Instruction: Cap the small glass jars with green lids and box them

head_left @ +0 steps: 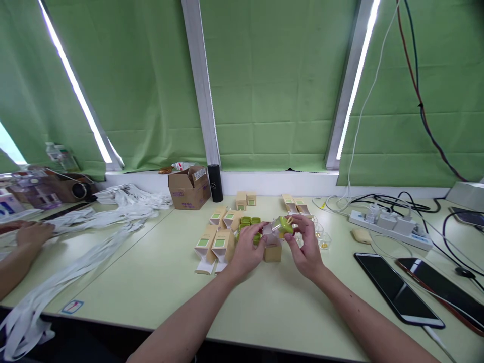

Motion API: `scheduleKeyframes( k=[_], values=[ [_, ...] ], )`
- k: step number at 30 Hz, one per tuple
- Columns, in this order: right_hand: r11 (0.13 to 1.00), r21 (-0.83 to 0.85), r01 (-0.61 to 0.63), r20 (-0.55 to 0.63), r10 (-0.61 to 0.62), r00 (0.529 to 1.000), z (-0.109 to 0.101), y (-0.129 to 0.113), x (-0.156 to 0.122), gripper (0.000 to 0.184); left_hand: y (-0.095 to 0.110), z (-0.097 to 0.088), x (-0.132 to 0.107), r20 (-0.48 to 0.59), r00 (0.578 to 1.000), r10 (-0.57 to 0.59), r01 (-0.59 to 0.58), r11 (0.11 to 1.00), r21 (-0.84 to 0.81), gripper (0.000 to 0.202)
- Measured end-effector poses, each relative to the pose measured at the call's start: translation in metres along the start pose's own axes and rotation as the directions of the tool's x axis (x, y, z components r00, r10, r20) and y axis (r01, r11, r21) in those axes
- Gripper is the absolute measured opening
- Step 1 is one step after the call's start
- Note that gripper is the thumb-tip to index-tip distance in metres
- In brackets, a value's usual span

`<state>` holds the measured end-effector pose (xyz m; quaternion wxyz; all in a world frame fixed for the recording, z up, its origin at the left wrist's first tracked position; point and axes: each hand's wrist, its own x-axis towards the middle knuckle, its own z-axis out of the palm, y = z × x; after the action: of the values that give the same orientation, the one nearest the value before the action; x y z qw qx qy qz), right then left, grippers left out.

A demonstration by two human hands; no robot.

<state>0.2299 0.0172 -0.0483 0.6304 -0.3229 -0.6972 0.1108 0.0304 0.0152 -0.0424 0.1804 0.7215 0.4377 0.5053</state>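
My right hand pinches a small green pot with a clear plastic part and pale sticks at one end. It is tilted above a small brown cardboard box whose white-lined flap stands up. My left hand is closed at this box's open top, its fingers on the flap; they partly hide it. Several green pots are grouped behind my left hand. Beside them stand several open brown boxes with green labels. Several clear plastic pieces lie beyond my right hand.
More small boxes stand farther back, near a carton and a black cylinder. At right are a power strip, cables and phones. White straps and another person's hand are at left.
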Motion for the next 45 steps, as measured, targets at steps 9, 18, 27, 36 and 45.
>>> scheduleKeyframes(
  k=[9, 18, 27, 36, 45],
  values=[
    [0.999, -0.011, -0.044, 0.182, 0.045, 0.982, 0.005, 0.009, -0.005, 0.041, 0.001, -0.001, 0.0, 0.011, 0.999, -0.031, 0.032, 0.999, -0.016, 0.046],
    [0.992, -0.076, -0.104, 0.175, 0.115, 0.978, 0.0, 0.015, -0.001, 0.042, 0.005, -0.002, 0.0, 0.068, 0.992, -0.107, 0.106, 0.994, 0.022, 0.059],
    [0.985, -0.161, -0.067, 0.249, 0.106, 0.963, -0.003, 0.008, 0.002, 0.041, 0.002, 0.0, 0.0, 0.065, 0.994, -0.086, 0.084, 0.996, 0.034, 0.065],
    [0.976, -0.216, -0.013, 0.298, 0.079, 0.951, -0.002, 0.009, 0.001, 0.041, 0.001, 0.0, 0.0, 0.073, 0.991, -0.113, 0.11, 0.993, 0.04, 0.068],
    [0.983, -0.184, -0.02, 0.351, 0.085, 0.932, -0.002, 0.005, -0.001, 0.035, 0.002, 0.0, 0.001, 0.084, 0.99, -0.117, 0.117, 0.993, 0.012, 0.07]
  ],
)
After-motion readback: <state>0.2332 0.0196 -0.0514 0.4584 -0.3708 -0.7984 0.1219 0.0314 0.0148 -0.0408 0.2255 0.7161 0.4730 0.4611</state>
